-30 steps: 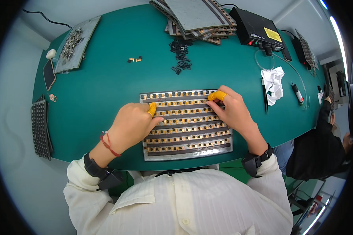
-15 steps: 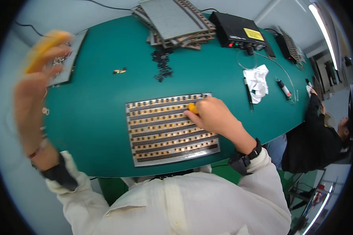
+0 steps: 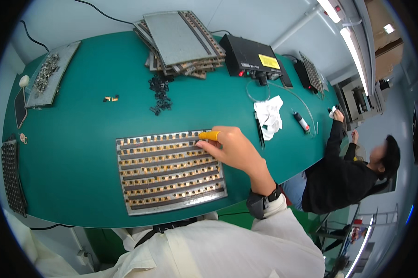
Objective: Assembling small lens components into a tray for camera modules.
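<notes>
My right hand [image 3: 239, 150] is over the upper right corner of a metal tray [image 3: 176, 205]. A yellow finger cot [image 3: 210, 135] covers its index finger, whose tip is at the top row of the tray. The thumb lies just below, with a narrow gap between the two tips, and the other fingers are curled. Anything small at the fingertips is too tiny to make out. Rows of small gold and black parts [image 3: 165, 162] fill the tray between dark strips. My left hand is out of view; only its pale sleeve [image 3: 28, 241] shows at lower left.
Beyond the tray are loose black pieces [image 3: 160, 95], gold pieces [image 3: 110, 98], stacked trays [image 3: 176, 39] and a black control box [image 3: 250, 55]. Tweezers [image 3: 259, 129], white tissue [image 3: 269, 116] and a syringe [image 3: 301, 121] lie right. A plate with metal parts [image 3: 46, 76] stands left; a co-worker [image 3: 338, 171] sits right.
My left hand, raised at the left before, has dropped out of view. The view has shifted, so the bench sits further left and lower. My right hand stays at the tray's upper right.
</notes>
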A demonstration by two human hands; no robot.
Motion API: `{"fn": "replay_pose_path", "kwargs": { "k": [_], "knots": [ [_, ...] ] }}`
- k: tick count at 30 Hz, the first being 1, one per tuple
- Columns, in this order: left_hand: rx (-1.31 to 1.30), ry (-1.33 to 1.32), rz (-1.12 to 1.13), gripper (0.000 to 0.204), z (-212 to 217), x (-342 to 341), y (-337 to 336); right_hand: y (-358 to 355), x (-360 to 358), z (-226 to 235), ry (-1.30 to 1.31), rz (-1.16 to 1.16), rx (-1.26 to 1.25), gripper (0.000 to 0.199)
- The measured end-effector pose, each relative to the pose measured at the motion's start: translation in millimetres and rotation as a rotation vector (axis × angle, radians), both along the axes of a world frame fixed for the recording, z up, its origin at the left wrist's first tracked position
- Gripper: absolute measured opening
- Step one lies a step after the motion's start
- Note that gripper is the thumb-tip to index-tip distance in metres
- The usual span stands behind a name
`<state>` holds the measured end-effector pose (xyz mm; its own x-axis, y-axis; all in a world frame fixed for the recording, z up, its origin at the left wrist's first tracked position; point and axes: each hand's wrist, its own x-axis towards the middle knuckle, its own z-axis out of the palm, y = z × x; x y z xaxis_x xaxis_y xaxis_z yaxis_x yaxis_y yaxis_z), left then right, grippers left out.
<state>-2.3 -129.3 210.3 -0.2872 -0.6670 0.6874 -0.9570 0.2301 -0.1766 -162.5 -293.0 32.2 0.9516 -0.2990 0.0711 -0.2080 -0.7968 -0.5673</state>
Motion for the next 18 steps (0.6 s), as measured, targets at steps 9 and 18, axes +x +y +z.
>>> {"fn": "replay_pose_path", "kwargs": {
  "k": [9,18],
  "knots": [
    [0.047,0.071,0.024,0.066,-21,23,-9,-5,3,13,-0.041,0.021,-0.019,0.027],
    [0.136,0.224,0.109,0.062,-43,60,13,-2,13,22,-0.052,0.024,-0.096,0.025]
  ]
}}
